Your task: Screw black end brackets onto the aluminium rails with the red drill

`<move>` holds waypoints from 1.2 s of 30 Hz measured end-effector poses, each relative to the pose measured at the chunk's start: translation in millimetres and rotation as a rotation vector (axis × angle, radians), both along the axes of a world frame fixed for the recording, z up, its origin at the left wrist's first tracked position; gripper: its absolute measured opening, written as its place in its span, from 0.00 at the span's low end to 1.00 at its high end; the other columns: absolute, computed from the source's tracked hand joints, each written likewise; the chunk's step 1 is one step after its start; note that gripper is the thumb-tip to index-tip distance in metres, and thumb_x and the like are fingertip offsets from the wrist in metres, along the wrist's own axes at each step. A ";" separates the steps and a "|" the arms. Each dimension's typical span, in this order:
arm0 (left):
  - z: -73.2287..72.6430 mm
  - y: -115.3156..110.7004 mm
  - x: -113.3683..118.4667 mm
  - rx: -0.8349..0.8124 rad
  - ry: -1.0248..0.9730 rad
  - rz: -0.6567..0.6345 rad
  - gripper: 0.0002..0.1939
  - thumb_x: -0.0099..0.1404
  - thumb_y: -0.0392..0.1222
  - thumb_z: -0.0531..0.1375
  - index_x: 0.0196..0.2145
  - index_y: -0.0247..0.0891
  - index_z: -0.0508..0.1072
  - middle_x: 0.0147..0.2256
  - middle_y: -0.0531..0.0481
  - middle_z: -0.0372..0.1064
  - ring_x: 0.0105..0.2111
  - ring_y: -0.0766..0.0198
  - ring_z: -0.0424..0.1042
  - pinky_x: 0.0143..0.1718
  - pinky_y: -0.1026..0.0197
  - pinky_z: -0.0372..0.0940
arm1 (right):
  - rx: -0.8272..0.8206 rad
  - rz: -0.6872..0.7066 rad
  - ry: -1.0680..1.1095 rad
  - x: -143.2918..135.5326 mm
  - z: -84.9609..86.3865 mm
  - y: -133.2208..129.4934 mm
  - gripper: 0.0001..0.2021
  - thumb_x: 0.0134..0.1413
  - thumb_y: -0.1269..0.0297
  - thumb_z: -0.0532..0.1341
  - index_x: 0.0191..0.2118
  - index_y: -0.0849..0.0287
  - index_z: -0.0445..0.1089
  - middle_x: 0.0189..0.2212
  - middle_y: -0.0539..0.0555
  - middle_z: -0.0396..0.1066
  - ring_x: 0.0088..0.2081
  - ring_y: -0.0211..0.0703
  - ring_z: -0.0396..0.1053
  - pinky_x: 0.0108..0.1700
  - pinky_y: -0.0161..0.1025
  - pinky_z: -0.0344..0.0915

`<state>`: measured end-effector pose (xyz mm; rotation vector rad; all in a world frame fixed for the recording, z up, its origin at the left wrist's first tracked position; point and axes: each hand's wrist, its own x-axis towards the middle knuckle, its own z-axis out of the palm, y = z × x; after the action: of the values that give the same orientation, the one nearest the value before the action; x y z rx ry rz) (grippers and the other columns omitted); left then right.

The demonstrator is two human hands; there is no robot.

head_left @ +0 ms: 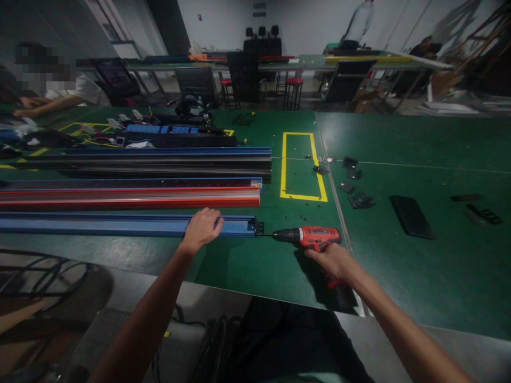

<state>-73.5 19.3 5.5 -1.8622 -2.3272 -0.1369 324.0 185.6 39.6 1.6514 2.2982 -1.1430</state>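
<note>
A long blue metal profile point(139, 224) lies along the near side of the green table. My left hand point(203, 227) is closed over it a little short of its right end, fingers across the top. At that end sits a small black end piece point(259, 227). My right hand point(333, 260) is wrapped round the handle of a red and black cordless drill point(319, 234). The drill lies level, and its long thin bit point(268, 234) points left with the tip at the black end piece. Whether the tip sits in a screw is too small to tell.
Behind the blue profile lie a red profile point(199, 198) and several black and blue ones. Small screws are scattered by a yellow tape rectangle point(284, 165). Black plates point(361, 199) and a black flat case point(411, 215) lie to the right. A person point(59, 96) sits at the far left.
</note>
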 end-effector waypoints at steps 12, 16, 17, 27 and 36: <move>0.5 0.5 0.5 0.008 -0.023 0.003 0.15 0.74 0.47 0.51 0.38 0.41 0.75 0.37 0.40 0.76 0.42 0.48 0.72 0.45 0.49 0.67 | -0.026 0.024 0.031 1.8 -0.1 0.1 0.16 0.56 0.48 0.62 0.29 0.56 0.73 0.22 0.53 0.72 0.24 0.44 0.68 0.27 0.40 0.61; 0.9 0.4 0.5 0.000 -0.009 0.000 0.16 0.74 0.47 0.50 0.39 0.41 0.75 0.37 0.40 0.76 0.42 0.48 0.72 0.45 0.49 0.67 | -0.039 0.005 0.015 0.0 2.1 -0.6 0.15 0.56 0.49 0.64 0.29 0.56 0.72 0.24 0.54 0.74 0.24 0.43 0.68 0.26 0.39 0.63; 1.0 0.4 0.4 -0.003 -0.006 0.000 0.16 0.75 0.47 0.50 0.39 0.41 0.75 0.37 0.40 0.76 0.42 0.47 0.72 0.45 0.49 0.67 | -0.037 0.002 0.011 -0.5 2.7 -0.7 0.15 0.57 0.49 0.64 0.29 0.56 0.72 0.24 0.54 0.74 0.24 0.42 0.67 0.26 0.39 0.63; 0.4 0.3 -0.3 -0.001 -0.033 0.000 0.16 0.74 0.47 0.50 0.40 0.39 0.76 0.38 0.38 0.76 0.43 0.46 0.72 0.46 0.48 0.66 | -0.013 0.027 0.000 0.0 3.7 0.1 0.16 0.58 0.48 0.63 0.29 0.56 0.72 0.24 0.53 0.72 0.25 0.43 0.67 0.29 0.41 0.62; -0.1 0.0 -1.3 -0.020 -0.013 -0.003 0.17 0.75 0.47 0.49 0.40 0.38 0.75 0.38 0.39 0.76 0.42 0.46 0.72 0.46 0.48 0.66 | -0.039 0.018 0.009 0.1 2.3 -0.1 0.16 0.59 0.50 0.62 0.27 0.56 0.71 0.23 0.54 0.72 0.24 0.43 0.67 0.27 0.40 0.62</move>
<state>-74.9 19.3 5.4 -1.8798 -2.3428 -0.1276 324.1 185.5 41.8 1.6116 2.2763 -1.1858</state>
